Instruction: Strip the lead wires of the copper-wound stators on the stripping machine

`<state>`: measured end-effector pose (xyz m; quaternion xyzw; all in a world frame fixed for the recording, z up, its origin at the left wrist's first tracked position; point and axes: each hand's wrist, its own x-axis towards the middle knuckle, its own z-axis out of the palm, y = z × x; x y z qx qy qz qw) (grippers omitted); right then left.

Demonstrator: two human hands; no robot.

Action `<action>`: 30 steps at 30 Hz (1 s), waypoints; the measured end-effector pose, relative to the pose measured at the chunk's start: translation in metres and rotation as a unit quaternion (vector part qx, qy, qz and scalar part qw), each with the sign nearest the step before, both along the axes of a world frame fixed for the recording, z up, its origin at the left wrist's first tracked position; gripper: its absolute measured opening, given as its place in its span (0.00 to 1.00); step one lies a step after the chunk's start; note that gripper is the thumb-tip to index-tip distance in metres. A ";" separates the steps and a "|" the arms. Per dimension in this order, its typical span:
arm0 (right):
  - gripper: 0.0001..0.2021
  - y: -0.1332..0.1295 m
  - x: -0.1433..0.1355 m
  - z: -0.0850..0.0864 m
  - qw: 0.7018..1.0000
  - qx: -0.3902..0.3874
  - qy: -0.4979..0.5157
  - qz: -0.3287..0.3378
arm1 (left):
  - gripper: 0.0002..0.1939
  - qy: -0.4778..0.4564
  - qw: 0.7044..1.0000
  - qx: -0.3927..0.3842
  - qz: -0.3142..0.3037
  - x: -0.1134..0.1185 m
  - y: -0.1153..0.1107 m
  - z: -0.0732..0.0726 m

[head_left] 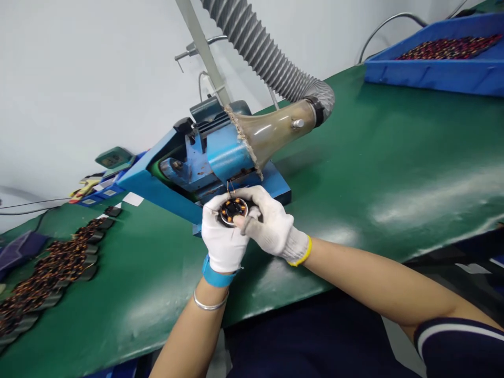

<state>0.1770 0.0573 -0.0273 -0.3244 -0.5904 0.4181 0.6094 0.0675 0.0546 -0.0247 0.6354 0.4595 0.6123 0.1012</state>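
A small round motor stator (233,211), black with copper windings and a metal rim, is held between my two gloved hands at the front of a blue machine (230,152). My left hand (223,239), in a white glove with a blue band at the wrist, wraps round its left and lower side. Against its right side is my right hand (270,220), in a white glove with a yellow cuff, with a bare fingertip on the stator's face. Thin copper wires rise from the stator toward the machine's lower opening.
A grey ribbed hose (271,52) joins the machine's funnel (275,126). Many wound parts (66,260) lie on the green table (378,157) at left. A blue tray (433,73) of small parts stands at back right. Small blue bins (108,191) sit behind at left.
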 end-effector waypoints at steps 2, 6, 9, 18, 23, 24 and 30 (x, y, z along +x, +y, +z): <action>0.23 -0.008 -0.003 -0.002 1.000 0.010 -0.008 0.006 | 0.26 0.008 0.999 0.038 0.001 -0.006 -0.006 -0.008; 0.22 -0.012 -0.005 -0.008 0.999 0.040 -0.034 -0.008 | 0.26 0.004 0.999 0.049 0.006 -0.010 -0.007 -0.017; 0.22 -0.012 -0.006 -0.012 0.995 0.076 -0.069 -0.016 | 0.27 -0.017 0.999 0.020 0.020 -0.012 -0.012 -0.019; 0.15 -0.025 -0.009 -0.012 0.984 0.094 -0.150 0.001 | 0.31 0.099 0.925 -0.355 0.091 -0.120 -0.083 -0.048; 0.13 -0.030 -0.009 -0.014 0.971 0.125 -0.201 0.023 | 0.48 0.180 0.750 -0.481 0.416 -0.227 -0.092 -0.032; 0.13 -0.032 -0.010 -0.015 0.968 0.133 -0.211 0.026 | 0.50 0.174 0.734 -0.486 0.441 -0.242 -0.090 -0.029; 0.14 -0.048 -0.027 -0.030 0.911 0.160 -0.361 0.119 | 0.47 0.210 0.766 -0.461 0.395 -0.255 -0.048 -0.041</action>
